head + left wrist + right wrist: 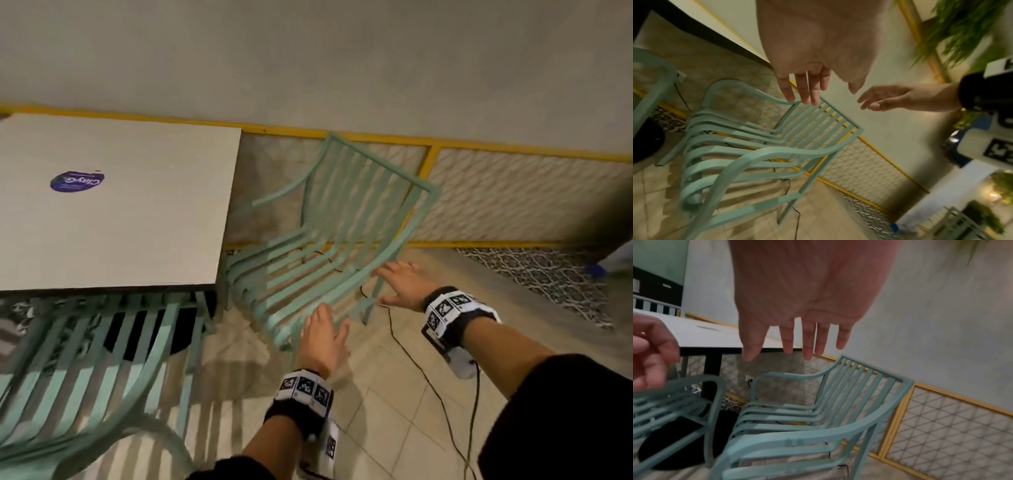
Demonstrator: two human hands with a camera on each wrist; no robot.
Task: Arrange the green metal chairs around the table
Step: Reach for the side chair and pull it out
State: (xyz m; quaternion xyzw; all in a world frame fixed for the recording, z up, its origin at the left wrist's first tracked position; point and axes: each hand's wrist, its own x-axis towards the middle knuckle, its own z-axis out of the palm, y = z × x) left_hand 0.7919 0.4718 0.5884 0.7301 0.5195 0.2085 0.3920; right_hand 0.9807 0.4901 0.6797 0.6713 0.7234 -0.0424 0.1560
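Observation:
A green slatted metal chair stands at the right side of the pale square table, its back toward the wall. A second green chair sits at the table's near side, tucked partly under it. My left hand hovers open just in front of the first chair's near armrest, fingers straight, holding nothing. My right hand is spread open beside that armrest's rear end, also empty. In the right wrist view the chair lies below my outstretched fingers.
A wall with a yellow-framed mesh panel runs close behind the chair. Black cables trail across the tiled floor to my right. The table's black round base sits under it. Green plants hang further right.

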